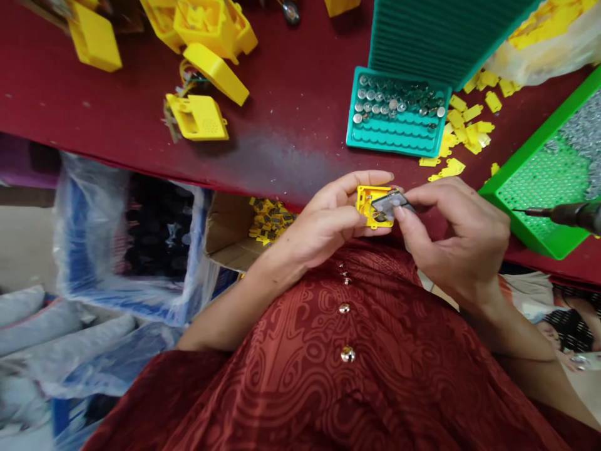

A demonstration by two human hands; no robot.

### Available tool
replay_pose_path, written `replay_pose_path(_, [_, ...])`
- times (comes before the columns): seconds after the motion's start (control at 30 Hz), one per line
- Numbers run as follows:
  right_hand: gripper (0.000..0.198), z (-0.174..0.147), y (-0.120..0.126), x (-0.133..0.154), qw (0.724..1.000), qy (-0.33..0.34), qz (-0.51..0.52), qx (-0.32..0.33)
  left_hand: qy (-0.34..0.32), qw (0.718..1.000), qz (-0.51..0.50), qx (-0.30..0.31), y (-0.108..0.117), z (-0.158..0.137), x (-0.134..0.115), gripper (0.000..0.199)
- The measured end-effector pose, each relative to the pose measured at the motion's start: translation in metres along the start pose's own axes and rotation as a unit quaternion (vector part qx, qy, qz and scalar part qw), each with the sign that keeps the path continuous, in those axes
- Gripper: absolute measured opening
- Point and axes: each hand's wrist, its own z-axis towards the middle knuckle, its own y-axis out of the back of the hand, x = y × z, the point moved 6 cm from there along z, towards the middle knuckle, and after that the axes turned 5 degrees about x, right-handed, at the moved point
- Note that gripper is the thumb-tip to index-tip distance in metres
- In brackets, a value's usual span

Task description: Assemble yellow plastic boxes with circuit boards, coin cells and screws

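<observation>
My left hand [328,216] grips a small yellow plastic housing [364,199] by its edges, its open side facing up. Between the thumb and fingers of my right hand [455,232] is a flat dark grey piece [387,203], tilted over the housing's right part. Whether the piece touches the housing's inside I cannot tell. Something small and thin, perhaps wires, shows under it. Just beyond my hands lies a teal tray [389,150] with rows of round silver button cells [370,95].
On the red table [291,119] lie more yellow housings [201,119] at left and small yellow covers [469,125] at right. A green basket [558,247] holds screws, with a screwdriver tip [539,212] over it. A carton [230,228] of yellow parts sits below the table edge.
</observation>
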Motion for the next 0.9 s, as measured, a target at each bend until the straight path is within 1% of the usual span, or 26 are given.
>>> replay_pose_path(0.17, [0.01, 0.0019, 0.0022, 0.0012, 1.0, 0.012, 0.017, 0.004, -0.017, 0.999, 0.045, -0.021, -0.0023, -0.003, -0.0002, 0.051])
replay_pose_path(0.33, [0.013, 0.0028, 0.0017, 0.0007, 0.999, 0.001, 0.017, 0.039, -0.044, 0.995, 0.084, -0.033, 0.0008, -0.0026, -0.0009, 0.042])
replay_pose_path(0.5, [0.012, 0.0052, 0.0013, -0.0022, 0.998, -0.004, 0.039, 0.047, -0.043, 0.996, 0.07, -0.029, -0.0003, -0.0072, -0.0021, 0.047])
replay_pose_path(0.67, [0.01, 0.0049, 0.0001, -0.0048, 0.997, -0.026, 0.044, 0.052, -0.039, 0.997, 0.059, -0.029, -0.0007, -0.0102, -0.0023, 0.043])
replay_pose_path(0.8, [0.011, 0.0046, 0.0013, -0.0021, 0.998, -0.009, 0.028, 0.047, -0.042, 0.996, 0.072, -0.029, 0.0, -0.0098, -0.0019, 0.046])
replay_pose_path(0.9, [0.013, 0.0059, 0.0011, 0.0019, 0.998, 0.027, 0.015, 0.049, -0.043, 0.996, 0.074, -0.032, 0.0009, -0.0091, -0.0017, 0.047])
